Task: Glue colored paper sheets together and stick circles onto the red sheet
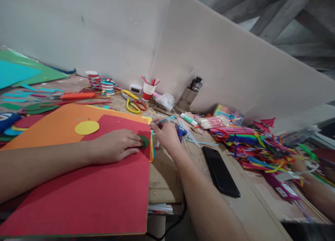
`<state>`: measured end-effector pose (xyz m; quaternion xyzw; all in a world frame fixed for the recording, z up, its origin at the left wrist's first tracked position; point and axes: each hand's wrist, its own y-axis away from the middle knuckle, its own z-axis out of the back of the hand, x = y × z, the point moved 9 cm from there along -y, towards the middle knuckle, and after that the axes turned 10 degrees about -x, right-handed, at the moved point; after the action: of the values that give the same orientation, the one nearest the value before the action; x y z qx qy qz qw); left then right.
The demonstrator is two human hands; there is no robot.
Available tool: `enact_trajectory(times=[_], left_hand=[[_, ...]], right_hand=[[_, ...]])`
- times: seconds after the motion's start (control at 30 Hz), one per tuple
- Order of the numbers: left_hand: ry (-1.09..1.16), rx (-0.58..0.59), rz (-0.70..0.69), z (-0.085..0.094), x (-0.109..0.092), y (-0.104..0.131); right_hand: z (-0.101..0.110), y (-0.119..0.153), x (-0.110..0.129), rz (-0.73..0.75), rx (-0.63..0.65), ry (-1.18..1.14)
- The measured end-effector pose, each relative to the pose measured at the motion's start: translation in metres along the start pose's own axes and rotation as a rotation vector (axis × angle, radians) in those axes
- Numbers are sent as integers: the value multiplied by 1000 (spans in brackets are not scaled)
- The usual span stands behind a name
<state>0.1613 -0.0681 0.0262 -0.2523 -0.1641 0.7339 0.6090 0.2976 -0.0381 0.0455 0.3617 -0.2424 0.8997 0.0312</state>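
My left hand (pixel 122 145) lies flat on a large red paper sheet (pixel 110 202). Its outstretched fingertips rest on a small dark green paper disc (pixel 144 141) near the sheet's right edge. Just past that edge, my right hand (pixel 165 133) pinches a thin light-blue pen (pixel 165 119), which points up and to the right. A yellow paper disc (pixel 87 128) lies on an orange sheet (pixel 65 119) beyond my left forearm. Close behind my right hand sits a blue tool (pixel 181 132), partly hidden, that looks like a glue gun.
Scissors (pixel 133 102), a paper cup with red sticks (pixel 149 90) and a bottle (pixel 188 94) stand or lie along the wall. A black phone (pixel 220 171) is right of my right forearm. Pipe cleaners (pixel 251 146) heap at right, near another person's arm (pixel 318 192).
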Motion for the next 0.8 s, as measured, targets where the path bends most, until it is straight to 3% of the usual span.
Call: enact_trajectory(times=[0.3, 0.8], left_hand=[[-36, 16, -55, -2, -3, 1], [-90, 60, 63, -6, -2, 7]], right_hand=[[0, 0, -2, 7, 6, 22], [-26, 9, -2, -21, 125, -5]])
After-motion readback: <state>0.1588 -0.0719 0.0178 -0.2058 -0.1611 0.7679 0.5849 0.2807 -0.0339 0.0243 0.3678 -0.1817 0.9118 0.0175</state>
